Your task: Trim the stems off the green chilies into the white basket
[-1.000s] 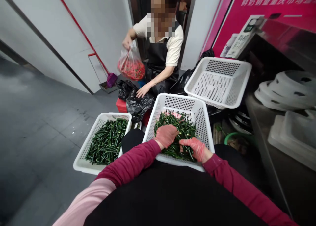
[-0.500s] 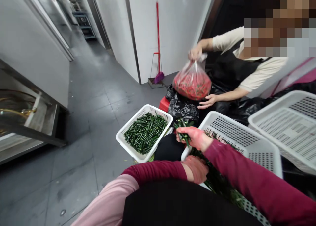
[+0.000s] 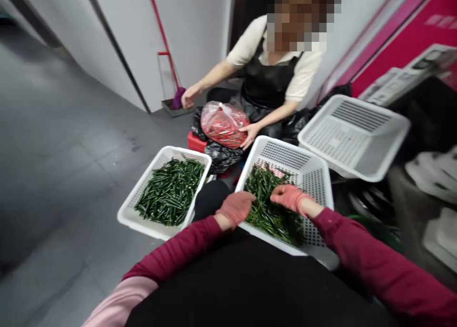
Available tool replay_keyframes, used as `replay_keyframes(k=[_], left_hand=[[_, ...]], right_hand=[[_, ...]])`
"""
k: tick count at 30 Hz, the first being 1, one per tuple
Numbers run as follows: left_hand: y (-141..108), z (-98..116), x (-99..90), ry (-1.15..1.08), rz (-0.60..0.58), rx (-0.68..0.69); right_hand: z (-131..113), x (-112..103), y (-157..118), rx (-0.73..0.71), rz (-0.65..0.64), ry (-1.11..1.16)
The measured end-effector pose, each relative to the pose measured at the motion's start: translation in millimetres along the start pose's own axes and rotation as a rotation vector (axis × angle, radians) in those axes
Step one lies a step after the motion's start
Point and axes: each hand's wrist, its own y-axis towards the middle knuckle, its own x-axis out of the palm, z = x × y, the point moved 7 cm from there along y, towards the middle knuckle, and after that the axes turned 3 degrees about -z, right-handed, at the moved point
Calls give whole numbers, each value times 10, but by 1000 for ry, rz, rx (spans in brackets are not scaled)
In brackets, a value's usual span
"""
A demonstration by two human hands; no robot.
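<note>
Both my hands wear pinkish-orange gloves and are at the white basket (image 3: 282, 148) of long green chilies (image 3: 266, 208). My left hand (image 3: 237, 208) is over the basket's near left edge, fingers together and bent towards the chilies; their tips are partly hidden. At the right of the pile, my right hand (image 3: 290, 197) has its fingers curled against some chilies. To the left stands a second white basket (image 3: 143, 222), holding many loose green chilies (image 3: 171, 191).
Opposite, a co-worker (image 3: 273, 79) rests one hand on a clear bag of red chilies (image 3: 224, 124), which lies on black plastic over a red container (image 3: 196, 142). Another white basket (image 3: 353, 136) stands at the right. A dustpan (image 3: 176, 109) and purple broom lean by the wall.
My right hand has moved from between the baskets, where it held a bunch of green chilies, into the right basket. The co-worker has lowered the bag and released its top. My view has turned right.
</note>
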Motion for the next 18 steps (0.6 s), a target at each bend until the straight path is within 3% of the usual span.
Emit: replay_keyframes(k=[1,3,6,9,12,15,18], left_hand=[[64,-65,-20,-129,25,-39],[165,-142,19,-265,4,-120],[215,-84,173,-217,-112,-230],[232,122,378,-155,-238,-303],[288,419,560,-244,-318,-266],[327,692,561,-323,-281,-142],[276,826,579,-214,-373,-74]], right_hand=[[239,94,-94,38,-16,-83],[472,309,-212,-2,2,-197],[487,499,-264,-70,52,-281],[379,387,-321,-126,72,-252],[285,123,-448,-212,88,-150],[203,-88,-588,-335,106,-3],[198,-94,-670,-363,-4,267]])
